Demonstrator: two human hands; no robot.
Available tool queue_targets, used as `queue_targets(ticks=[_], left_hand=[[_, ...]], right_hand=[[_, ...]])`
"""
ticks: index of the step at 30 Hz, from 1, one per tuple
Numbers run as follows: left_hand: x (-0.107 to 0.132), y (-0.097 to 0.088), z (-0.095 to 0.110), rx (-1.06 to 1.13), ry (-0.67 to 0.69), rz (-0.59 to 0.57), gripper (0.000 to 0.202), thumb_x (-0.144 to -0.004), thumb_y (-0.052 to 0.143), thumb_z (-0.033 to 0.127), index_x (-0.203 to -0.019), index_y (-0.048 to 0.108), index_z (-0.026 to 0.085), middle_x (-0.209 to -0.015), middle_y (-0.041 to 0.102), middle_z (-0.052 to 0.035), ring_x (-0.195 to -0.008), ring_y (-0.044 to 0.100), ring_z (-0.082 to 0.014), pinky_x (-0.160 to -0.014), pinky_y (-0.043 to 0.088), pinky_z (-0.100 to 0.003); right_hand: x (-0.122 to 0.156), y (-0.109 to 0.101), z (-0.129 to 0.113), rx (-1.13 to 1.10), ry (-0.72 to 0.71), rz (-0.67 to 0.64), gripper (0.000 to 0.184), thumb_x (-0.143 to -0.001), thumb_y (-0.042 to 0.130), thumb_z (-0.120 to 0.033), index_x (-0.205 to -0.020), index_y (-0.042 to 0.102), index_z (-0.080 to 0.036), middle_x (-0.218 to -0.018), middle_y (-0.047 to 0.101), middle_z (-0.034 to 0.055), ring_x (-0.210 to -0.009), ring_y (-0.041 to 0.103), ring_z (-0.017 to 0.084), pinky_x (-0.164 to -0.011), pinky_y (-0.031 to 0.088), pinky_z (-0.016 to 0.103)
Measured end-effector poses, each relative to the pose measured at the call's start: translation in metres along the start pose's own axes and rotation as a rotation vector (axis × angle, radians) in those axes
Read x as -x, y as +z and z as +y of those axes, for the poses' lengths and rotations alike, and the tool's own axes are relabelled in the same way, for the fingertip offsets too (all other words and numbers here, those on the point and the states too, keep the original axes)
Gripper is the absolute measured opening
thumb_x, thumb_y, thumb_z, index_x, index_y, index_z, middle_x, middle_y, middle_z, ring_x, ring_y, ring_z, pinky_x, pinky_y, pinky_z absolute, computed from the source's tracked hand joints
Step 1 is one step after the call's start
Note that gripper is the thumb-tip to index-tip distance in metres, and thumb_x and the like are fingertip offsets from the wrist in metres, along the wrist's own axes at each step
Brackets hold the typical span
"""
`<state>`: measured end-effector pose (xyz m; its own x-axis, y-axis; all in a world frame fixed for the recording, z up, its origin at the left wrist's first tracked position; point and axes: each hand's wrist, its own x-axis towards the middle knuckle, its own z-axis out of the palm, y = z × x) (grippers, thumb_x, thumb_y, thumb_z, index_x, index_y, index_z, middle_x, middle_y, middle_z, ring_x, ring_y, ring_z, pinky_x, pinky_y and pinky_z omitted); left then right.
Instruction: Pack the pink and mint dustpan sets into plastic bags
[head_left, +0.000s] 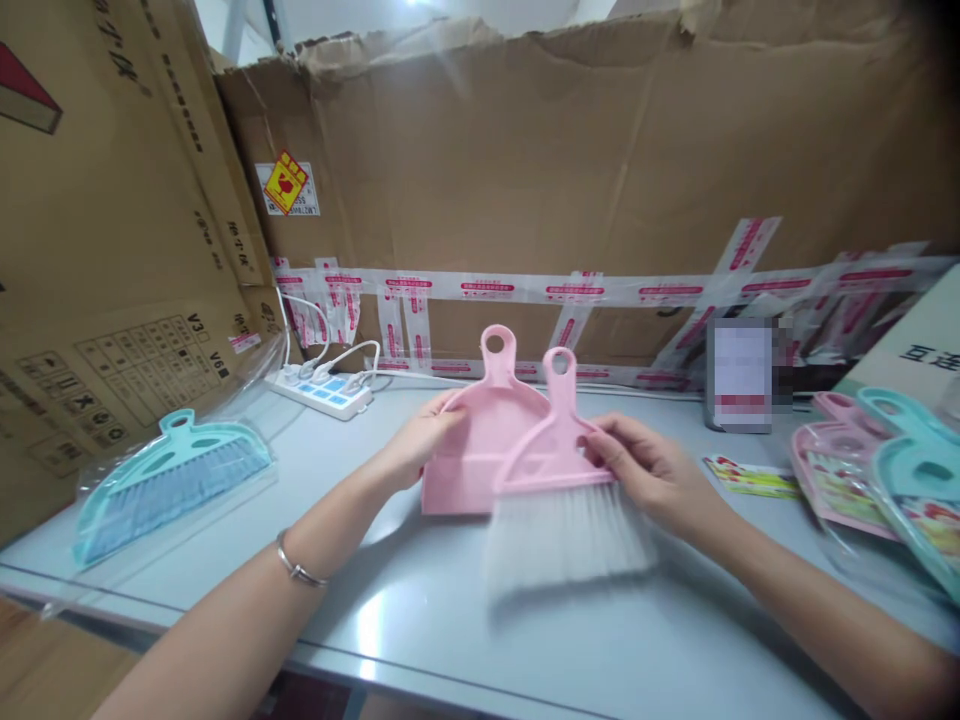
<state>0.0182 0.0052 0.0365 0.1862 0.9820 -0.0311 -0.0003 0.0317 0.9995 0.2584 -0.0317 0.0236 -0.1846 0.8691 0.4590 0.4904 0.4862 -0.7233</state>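
My left hand (pixel 431 430) grips the left edge of a pink dustpan (pixel 480 425), its thumb on the inner face and its handle pointing up. In my right hand (pixel 637 460) is a pink hand brush (pixel 546 452), pinched at the right side of its head. White bristles (pixel 570 545) hang downward and look slightly blurred. The brush stands in front of the dustpan and hides its lower right part. A metal bracelet (pixel 296 562) circles my left wrist.
A bagged turquoise brush and dustpan set (pixel 176 480) lies at left. Bagged pink (pixel 840 450) and turquoise sets (pixel 919 465) lie at right, near a colourful card (pixel 750 478) and a phone (pixel 741 375). Behind are a power strip (pixel 322 392) and a taped cardboard wall (pixel 510 170).
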Motion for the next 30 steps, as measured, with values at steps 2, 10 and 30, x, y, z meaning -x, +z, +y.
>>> queue_targets(ticks=[2, 10, 30], left_hand=[[0.005, 0.009, -0.005, 0.015, -0.031, -0.062, 0.030, -0.076, 0.060, 0.034, -0.104, 0.064, 0.025, -0.110, 0.066, -0.0015, -0.098, 0.059, -0.0212, -0.078, 0.045, -0.029], [0.017, 0.031, -0.016, -0.036, 0.015, -0.224, 0.051, -0.073, 0.068, 0.043, -0.116, 0.057, 0.019, -0.119, 0.062, -0.0095, -0.111, 0.055, -0.0271, -0.092, 0.042, -0.039], [0.022, 0.036, -0.031, 0.025, -0.090, -0.463, 0.057, -0.073, 0.069, 0.034, -0.123, 0.049, 0.016, -0.123, 0.058, -0.0138, -0.114, 0.053, -0.0277, -0.095, 0.041, -0.042]], right_hand=[[0.002, 0.010, -0.003, 0.024, 0.051, 0.025, 0.033, -0.086, 0.044, -0.051, -0.080, 0.057, -0.021, -0.066, 0.060, 0.0014, -0.060, 0.054, 0.016, -0.054, 0.043, 0.026], [0.001, 0.020, -0.001, 0.133, 0.057, 0.194, 0.024, -0.089, 0.042, -0.042, -0.088, 0.055, -0.022, -0.084, 0.064, 0.0037, -0.079, 0.059, 0.020, -0.070, 0.042, 0.030], [-0.015, 0.009, 0.001, -0.270, 0.467, -0.364, 0.046, -0.077, 0.052, -0.060, -0.096, 0.060, -0.018, -0.085, 0.063, 0.0045, -0.083, 0.058, 0.021, -0.076, 0.045, 0.031]])
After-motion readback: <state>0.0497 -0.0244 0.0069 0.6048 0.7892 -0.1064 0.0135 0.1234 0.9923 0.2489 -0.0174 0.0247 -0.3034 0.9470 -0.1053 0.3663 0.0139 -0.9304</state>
